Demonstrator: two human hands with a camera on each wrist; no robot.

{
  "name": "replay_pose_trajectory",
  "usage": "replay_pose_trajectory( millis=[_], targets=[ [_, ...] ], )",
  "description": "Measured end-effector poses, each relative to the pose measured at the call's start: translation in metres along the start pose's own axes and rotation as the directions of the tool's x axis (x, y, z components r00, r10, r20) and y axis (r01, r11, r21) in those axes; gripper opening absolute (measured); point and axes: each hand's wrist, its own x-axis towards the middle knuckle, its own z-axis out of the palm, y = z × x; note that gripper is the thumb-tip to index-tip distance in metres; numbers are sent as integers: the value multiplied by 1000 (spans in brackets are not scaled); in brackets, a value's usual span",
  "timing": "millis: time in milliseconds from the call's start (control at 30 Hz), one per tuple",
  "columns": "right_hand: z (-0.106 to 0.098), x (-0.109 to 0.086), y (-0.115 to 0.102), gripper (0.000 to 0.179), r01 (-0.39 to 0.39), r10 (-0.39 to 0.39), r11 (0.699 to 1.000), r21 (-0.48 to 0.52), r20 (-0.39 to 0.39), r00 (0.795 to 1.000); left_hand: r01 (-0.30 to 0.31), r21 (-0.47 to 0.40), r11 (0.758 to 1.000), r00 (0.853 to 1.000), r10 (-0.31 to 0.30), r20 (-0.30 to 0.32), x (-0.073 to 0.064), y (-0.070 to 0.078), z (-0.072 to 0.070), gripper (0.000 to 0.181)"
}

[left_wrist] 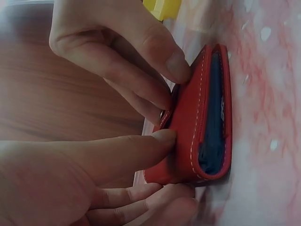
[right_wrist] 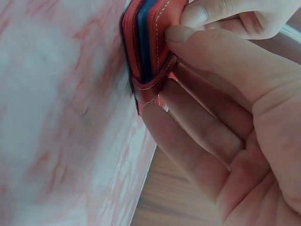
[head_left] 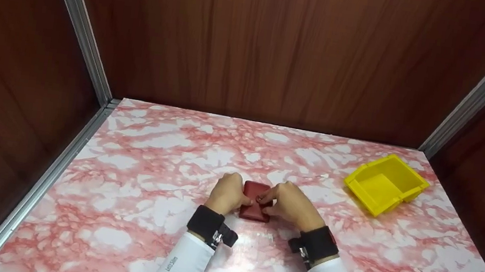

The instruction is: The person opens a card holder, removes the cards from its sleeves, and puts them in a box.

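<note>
Tabletop (head_left: 141, 216): two hands (head_left: 226, 194) (head_left: 295, 205), one wallet (left_wrist: 188, 127), one bin (head_left: 400, 176)

The wallet (left_wrist: 190, 115) is red, with blue showing inside. The bin (head_left: 396, 173) is bright yellow. Pink-and-white marbling covers the table (head_left: 127, 214).

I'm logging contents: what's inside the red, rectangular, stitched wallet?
Inside the red, rectangular, stitched wallet, a dark blue layer shows edge-on between the folded sides. Those sides cover its faces and anything deeper, so what it is cannot be told.
</note>
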Motion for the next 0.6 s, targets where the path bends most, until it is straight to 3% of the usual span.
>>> replay_pose_trajectory(
  millis=[167,200,333,600],
  targets=[
    [-2,-8,3,23,-14,14,1000,4,1,1000,3,-13,1000,1000,-3,14,-9,14,0,33],
    [-3,-9,4,23,-18,18,1000,10,0,1000,6,-29,1000,1000,-5,31,-4,11,5,32],
    [-4,-13,6,20,-14,14,1000,15,-2,1000,-20,-27,999,999,21,33,-2,13,8,32],
    [-3,-14,7,19,-37,37,999,38,8,999,-46,-31,998,999,47,21,6,0,17,34]
  ],
)
